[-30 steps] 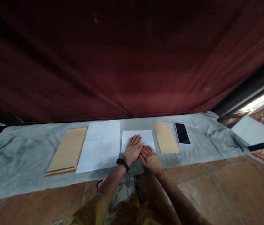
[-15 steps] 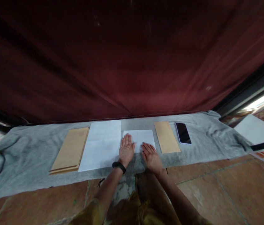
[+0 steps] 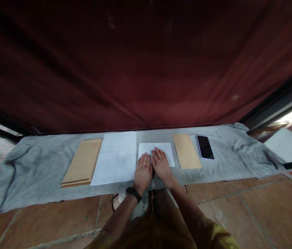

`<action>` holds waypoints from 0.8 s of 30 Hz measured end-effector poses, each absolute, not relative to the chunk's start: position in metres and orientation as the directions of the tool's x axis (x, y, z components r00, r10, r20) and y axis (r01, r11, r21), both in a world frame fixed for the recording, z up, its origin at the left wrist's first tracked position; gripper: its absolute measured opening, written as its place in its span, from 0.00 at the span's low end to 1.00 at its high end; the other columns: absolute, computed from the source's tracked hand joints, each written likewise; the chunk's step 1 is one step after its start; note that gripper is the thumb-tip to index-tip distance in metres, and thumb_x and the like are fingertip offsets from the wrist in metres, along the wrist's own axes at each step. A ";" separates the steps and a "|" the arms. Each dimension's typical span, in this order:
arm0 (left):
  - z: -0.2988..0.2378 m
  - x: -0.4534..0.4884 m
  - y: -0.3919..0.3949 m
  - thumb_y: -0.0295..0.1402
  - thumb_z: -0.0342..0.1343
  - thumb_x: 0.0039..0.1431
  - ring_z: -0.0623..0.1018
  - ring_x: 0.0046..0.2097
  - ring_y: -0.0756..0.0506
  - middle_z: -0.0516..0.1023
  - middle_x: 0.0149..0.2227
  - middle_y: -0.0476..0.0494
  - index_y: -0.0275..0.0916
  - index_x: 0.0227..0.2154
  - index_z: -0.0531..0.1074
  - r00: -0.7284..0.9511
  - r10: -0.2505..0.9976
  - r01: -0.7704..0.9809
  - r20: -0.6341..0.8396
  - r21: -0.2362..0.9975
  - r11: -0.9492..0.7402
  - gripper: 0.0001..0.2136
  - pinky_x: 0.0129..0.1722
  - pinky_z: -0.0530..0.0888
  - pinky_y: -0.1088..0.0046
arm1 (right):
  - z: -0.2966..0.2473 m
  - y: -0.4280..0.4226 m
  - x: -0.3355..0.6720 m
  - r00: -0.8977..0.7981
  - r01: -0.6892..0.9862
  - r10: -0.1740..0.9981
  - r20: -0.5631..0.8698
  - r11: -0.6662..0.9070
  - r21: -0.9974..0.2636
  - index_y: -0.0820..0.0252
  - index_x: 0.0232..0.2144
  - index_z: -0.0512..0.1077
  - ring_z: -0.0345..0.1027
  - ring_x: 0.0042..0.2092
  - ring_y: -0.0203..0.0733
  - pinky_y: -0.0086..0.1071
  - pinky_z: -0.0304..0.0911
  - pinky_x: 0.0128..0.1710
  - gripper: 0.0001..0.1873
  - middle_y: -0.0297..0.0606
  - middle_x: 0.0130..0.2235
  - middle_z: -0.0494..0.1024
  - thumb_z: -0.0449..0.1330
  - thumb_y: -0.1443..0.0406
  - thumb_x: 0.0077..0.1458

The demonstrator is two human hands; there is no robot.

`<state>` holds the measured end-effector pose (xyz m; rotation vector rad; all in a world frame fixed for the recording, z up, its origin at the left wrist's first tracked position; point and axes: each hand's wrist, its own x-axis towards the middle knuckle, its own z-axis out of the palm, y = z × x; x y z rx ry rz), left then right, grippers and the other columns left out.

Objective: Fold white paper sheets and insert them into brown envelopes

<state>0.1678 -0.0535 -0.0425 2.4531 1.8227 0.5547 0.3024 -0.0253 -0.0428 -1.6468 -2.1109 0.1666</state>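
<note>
A small sheet of white paper [image 3: 170, 157], which looks folded, lies on the grey cloth in front of me. My left hand [image 3: 143, 172] rests flat near its lower left part, fingers stretched out, a dark band on the wrist. Beside it, my right hand [image 3: 161, 164] presses flat on the middle of the paper. The two hands almost touch, and neither holds anything. Left of them lie larger white sheets [image 3: 117, 155] with faint crease lines. On the right is a single brown envelope [image 3: 187, 151].
A stack of brown envelopes [image 3: 82, 160] lies at the left on the grey cloth [image 3: 39, 166]. A phone [image 3: 205, 147] with a pale purple case is at the right. Dark red fabric [image 3: 146, 76] hangs behind. Tiled floor [image 3: 57, 221] runs along the near side.
My right hand has slid left and upward across the small paper, towards my left hand. My left hand has shifted slightly down towards the paper's near edge. The view has moved a little.
</note>
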 end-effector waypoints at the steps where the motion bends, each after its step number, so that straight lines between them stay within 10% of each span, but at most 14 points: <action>1: -0.043 0.168 -0.054 0.32 0.42 0.69 0.57 0.70 0.37 0.61 0.68 0.29 0.28 0.65 0.60 0.237 0.935 0.924 0.263 0.237 -0.301 0.24 0.66 0.63 0.52 | -0.044 -0.024 0.303 -0.183 0.897 0.944 0.276 0.275 -0.346 0.60 0.64 0.64 0.52 0.69 0.50 0.50 0.49 0.67 0.24 0.46 0.68 0.61 0.48 0.62 0.70; 24: -0.037 0.161 -0.077 0.35 0.44 0.69 0.59 0.70 0.32 0.60 0.67 0.23 0.26 0.68 0.53 0.129 0.927 0.951 0.352 0.222 -0.216 0.29 0.66 0.61 0.46 | -0.061 -0.043 0.357 -0.006 0.932 0.933 0.361 0.136 -0.336 0.67 0.67 0.58 0.54 0.68 0.56 0.54 0.54 0.65 0.29 0.55 0.68 0.59 0.49 0.59 0.69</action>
